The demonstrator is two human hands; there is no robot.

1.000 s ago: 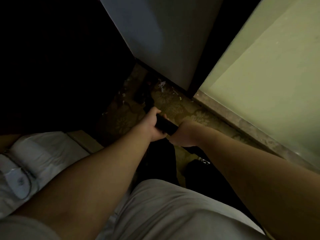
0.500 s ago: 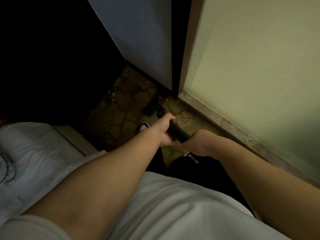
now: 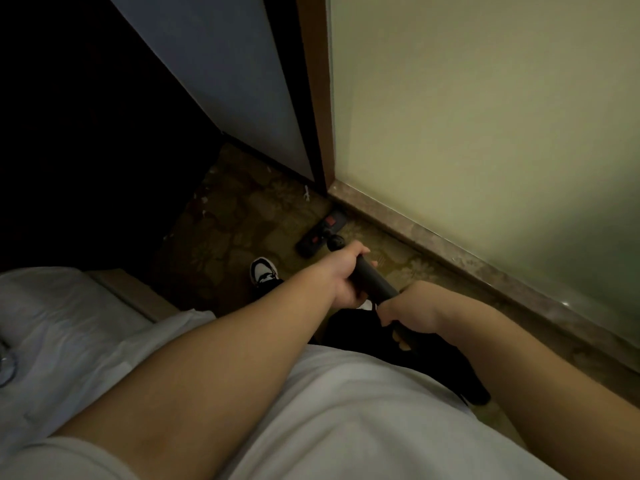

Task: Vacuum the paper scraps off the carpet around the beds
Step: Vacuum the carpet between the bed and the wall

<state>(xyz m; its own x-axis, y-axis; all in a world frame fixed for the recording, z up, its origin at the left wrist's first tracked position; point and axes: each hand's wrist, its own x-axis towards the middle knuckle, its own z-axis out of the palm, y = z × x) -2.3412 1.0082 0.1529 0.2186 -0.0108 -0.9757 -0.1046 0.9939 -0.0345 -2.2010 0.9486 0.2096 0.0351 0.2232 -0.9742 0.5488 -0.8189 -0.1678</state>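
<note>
Both my hands hold a black vacuum tube (image 3: 375,280) that slants down to the floor. My left hand (image 3: 348,275) grips it higher up the tube, my right hand (image 3: 407,311) grips it nearer my body. The flat black vacuum head (image 3: 320,232), with red marks on top, lies on the patterned brown carpet (image 3: 235,216) close to the wall's base. A few small white paper scraps (image 3: 306,192) dot the carpet by the door frame and along the dark left side.
A white-sheeted bed corner (image 3: 69,313) sits at the left with its pale base edge. A stone skirting (image 3: 433,237) runs under the pale green wall at the right. A grey panel (image 3: 221,81) and brown door frame stand ahead. My shoe (image 3: 263,271) is on the carpet.
The view has swung left and down toward the wall corner. The vacuum head has come nearer the skirting, and my shoe has come into view.
</note>
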